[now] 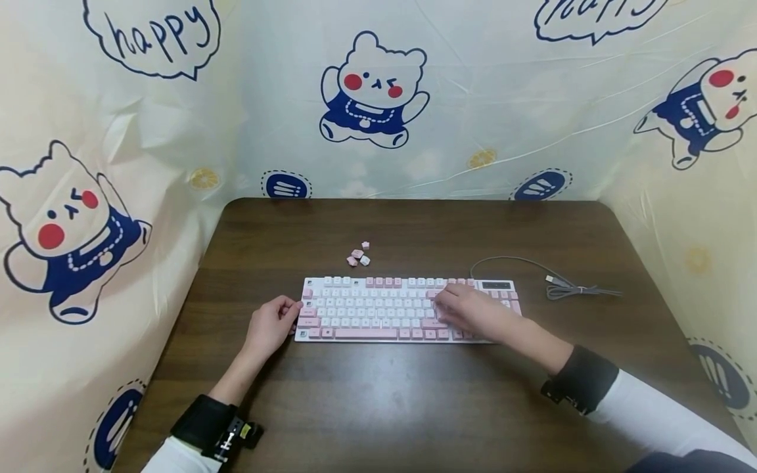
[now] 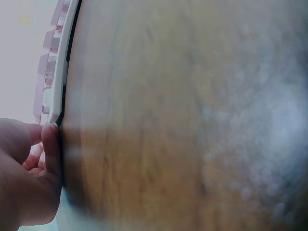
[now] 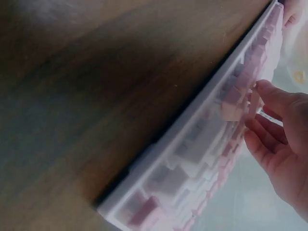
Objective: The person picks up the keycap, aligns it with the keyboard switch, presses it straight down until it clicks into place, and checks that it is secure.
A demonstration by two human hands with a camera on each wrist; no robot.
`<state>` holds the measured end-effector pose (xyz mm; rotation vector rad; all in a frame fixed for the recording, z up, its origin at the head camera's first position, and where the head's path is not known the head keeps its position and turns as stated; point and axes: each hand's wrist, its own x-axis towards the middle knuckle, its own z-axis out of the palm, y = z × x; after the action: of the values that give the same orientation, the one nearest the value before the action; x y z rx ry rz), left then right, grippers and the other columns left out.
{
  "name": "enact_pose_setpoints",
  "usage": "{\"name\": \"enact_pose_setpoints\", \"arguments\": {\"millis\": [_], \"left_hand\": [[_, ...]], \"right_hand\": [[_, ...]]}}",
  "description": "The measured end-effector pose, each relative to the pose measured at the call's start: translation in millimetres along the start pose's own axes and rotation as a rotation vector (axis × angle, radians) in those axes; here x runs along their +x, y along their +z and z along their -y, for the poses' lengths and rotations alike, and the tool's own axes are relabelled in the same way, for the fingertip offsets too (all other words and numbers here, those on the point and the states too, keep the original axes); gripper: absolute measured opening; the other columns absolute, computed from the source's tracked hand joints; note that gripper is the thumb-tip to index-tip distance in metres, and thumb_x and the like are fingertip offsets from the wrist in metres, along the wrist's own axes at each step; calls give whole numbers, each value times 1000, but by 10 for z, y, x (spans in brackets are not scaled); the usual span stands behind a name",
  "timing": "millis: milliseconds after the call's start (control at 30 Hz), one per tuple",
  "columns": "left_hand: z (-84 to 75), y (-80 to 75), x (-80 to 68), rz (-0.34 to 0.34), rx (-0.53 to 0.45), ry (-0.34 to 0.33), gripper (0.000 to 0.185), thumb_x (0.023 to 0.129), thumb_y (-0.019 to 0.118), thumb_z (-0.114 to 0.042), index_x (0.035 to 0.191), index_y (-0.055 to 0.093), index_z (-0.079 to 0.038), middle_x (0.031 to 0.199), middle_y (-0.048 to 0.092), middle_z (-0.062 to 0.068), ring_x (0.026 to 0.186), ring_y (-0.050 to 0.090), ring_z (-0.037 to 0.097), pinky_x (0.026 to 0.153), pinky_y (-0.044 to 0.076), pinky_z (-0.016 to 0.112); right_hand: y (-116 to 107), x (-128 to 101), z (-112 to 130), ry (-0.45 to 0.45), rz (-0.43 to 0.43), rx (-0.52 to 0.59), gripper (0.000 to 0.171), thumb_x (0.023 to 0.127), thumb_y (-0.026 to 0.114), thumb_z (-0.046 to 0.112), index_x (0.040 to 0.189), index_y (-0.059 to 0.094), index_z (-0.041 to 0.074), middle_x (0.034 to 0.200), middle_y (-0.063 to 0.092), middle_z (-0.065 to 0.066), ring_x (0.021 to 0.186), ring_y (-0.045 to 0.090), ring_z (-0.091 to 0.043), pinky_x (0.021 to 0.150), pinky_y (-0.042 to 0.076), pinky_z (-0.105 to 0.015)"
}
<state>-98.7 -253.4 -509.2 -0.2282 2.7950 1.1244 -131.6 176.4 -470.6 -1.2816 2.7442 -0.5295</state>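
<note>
A pink and white keyboard (image 1: 378, 322) lies flat on the brown table. My left hand (image 1: 273, 325) grips its left edge; in the left wrist view the fingertips (image 2: 49, 129) sit right at the keyboard's corner. Over the right part of the keys is my right hand (image 1: 473, 310), palm down. The right wrist view has its thumb and fingers pinching a pink keycap (image 3: 253, 103) at the keys. Exposed switches and gaps show in the right part of the keyboard (image 3: 192, 144). Beyond the keyboard, several loose pink and white keycaps (image 1: 357, 253) lie in a small group.
A grey USB cable (image 1: 576, 289), bundled with a tie, lies right of the keyboard and runs to its back edge. The wooden table (image 1: 355, 401) is enclosed by a cartoon-printed curtain (image 1: 473, 98) at the back and sides.
</note>
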Motion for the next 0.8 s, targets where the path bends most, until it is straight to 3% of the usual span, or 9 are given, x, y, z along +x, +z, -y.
{"name": "enact_pose_setpoints", "arguments": {"millis": [400,800], "left_hand": [[5,5,-7,-10,4,-3,22,106,61,-23,104,69,-2,78,61,6,68,59,18,61,49,29],[-10,0,-7,2,2,2,23,106,61,-23,105,69,-2,78,62,6,68,59,19,61,49,30]], "right_hand": [[-28,23,-28,46,29,-19,25,96,77,20,118,70,11,112,66,-3,103,63,-16,92,57,-33],[16,17,-73,-34,-8,14,24,96,77,19,116,70,8,108,68,-4,98,66,-17,87,58,-35]]}}
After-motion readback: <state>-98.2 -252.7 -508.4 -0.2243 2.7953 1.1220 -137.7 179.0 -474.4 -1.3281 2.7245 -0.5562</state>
